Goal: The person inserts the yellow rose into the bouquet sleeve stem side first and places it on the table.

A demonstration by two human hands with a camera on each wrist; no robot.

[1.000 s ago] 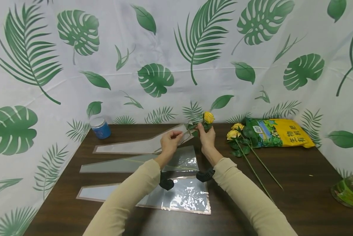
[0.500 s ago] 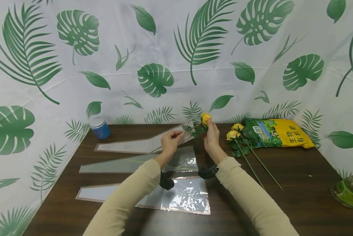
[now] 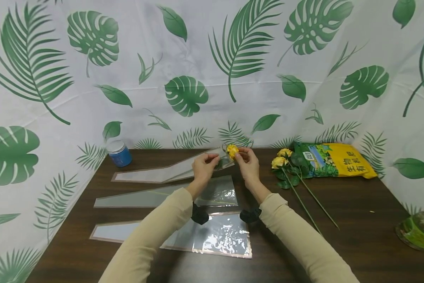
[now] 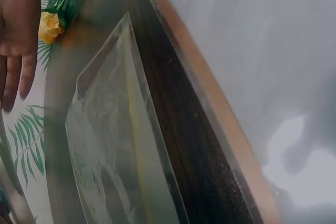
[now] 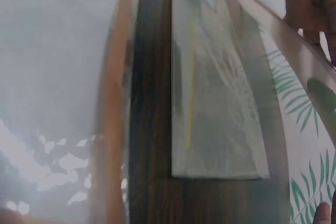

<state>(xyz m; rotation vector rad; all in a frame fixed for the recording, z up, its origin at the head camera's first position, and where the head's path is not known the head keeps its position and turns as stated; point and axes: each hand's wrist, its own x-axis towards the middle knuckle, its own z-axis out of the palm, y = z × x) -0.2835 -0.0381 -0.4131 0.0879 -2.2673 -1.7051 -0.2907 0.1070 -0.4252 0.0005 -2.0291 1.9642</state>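
Note:
My left hand (image 3: 203,168) pinches the open end of a long clear flower sleeve (image 3: 144,175) with a pale border, lifted at its right end. In the right wrist view the left hand (image 5: 310,3) is at the upper right, on the sleeve's edge. My right hand (image 3: 250,167) holds a yellow rose (image 3: 232,151) at its bloom, thumb and fingers around it. The rose's leaves and stem lie within the sleeve, partly hidden by the left hand. Below lie a second sleeve (image 3: 130,199), with a thin green stem showing in it, and a third, shiny sleeve (image 3: 229,236).
Two more yellow roses (image 3: 280,162) with long stems lie on the dark wooden table (image 3: 360,236), right of the hands. Behind them is a yellow and green bag (image 3: 346,159). A blue jar (image 3: 120,154) stands back left, a glass jar (image 3: 419,230) far right. A leaf-print cloth (image 3: 134,51) hangs behind.
My right hand has shifted from the stem to the bloom and moved the rose left and down, its leaves going into the sleeve. The left hand has stayed at the sleeve's mouth.

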